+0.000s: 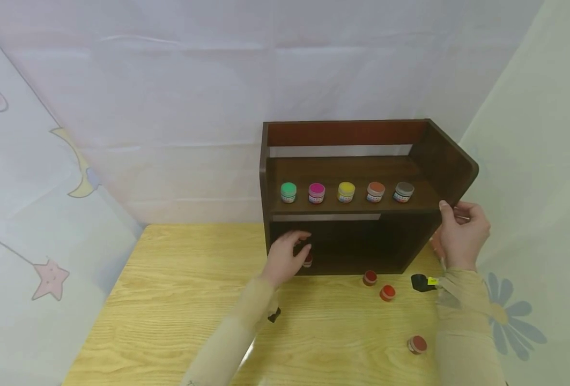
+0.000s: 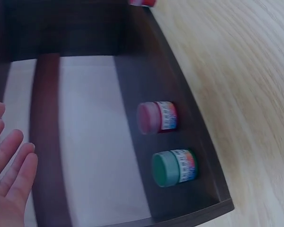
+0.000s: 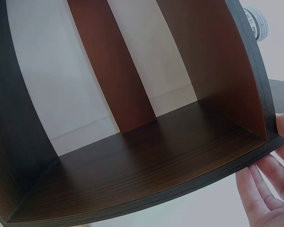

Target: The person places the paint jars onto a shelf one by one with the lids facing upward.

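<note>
A dark brown two-tier shelf [image 1: 347, 211] stands against the back sheet. My left hand [image 1: 287, 257] reaches into its lower tier, fingers spread and holding nothing. By the fingertips is a dark red paint jar [image 1: 308, 261]. The left wrist view has that hand [image 2: 12, 170] apart from a red-pink jar [image 2: 157, 117] and a green jar [image 2: 175, 168] on the lower board. My right hand [image 1: 463, 233] grips the shelf's right side panel, thumb on the front edge and fingers on the outer side. In the right wrist view, this hand [image 3: 270, 179] holds the panel's edge.
On the top tier, green [image 1: 288, 192], magenta [image 1: 316, 193], yellow [image 1: 346, 192], orange [image 1: 375, 192] and grey [image 1: 403, 192] jars form a row. Three red-toned jars [image 1: 369, 277], [image 1: 387, 292], [image 1: 417, 344] stand on the wooden table [image 1: 178, 311] before the shelf.
</note>
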`<action>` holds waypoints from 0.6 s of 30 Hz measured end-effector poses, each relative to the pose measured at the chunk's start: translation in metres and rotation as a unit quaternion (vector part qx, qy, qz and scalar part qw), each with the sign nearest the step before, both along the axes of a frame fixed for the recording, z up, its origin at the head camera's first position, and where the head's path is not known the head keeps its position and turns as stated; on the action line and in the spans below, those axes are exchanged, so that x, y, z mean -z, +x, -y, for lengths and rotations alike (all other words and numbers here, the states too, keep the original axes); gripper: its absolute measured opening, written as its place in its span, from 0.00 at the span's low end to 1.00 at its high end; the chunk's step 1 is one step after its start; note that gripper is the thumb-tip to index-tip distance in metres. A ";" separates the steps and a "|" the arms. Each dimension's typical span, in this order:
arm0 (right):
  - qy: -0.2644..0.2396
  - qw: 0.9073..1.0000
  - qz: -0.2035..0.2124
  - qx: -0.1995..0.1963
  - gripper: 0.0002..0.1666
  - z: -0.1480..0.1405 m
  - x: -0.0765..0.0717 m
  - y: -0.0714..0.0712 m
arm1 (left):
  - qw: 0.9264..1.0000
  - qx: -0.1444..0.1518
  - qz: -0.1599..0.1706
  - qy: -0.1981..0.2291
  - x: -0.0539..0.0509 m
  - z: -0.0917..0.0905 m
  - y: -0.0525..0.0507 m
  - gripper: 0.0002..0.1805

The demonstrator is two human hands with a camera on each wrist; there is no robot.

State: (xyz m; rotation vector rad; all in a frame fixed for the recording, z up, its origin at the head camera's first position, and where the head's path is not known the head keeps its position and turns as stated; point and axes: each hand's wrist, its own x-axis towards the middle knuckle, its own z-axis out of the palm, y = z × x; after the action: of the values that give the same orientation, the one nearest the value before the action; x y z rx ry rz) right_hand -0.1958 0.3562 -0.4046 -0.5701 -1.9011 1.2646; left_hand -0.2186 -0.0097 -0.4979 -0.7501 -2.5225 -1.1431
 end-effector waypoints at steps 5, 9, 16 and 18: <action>0.001 1.000 -0.001 0.000 0.12 -0.001 0.001 -0.001 | 0.998 0.000 -0.015 0.067 -0.012 0.012 0.013 0.14; -0.009 1.000 -0.005 -0.001 0.09 -0.001 0.000 -0.001 | 0.991 -0.011 -0.028 0.134 -0.018 0.024 0.022 0.13; -0.011 1.000 -0.015 0.000 0.08 -0.001 -0.001 -0.001 | 0.970 -0.053 -0.104 0.211 -0.025 0.044 0.029 0.06; -0.009 1.000 -0.010 0.000 0.08 -0.001 -0.001 -0.001 | 0.959 -0.079 -0.129 0.238 -0.031 0.049 0.030 0.05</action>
State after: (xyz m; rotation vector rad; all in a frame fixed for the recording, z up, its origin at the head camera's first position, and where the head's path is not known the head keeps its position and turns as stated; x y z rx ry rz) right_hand -0.1967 0.3568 -0.4041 -0.5640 -1.8747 1.2830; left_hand -0.1888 -0.0585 -0.4668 -0.5168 -1.9427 -1.4149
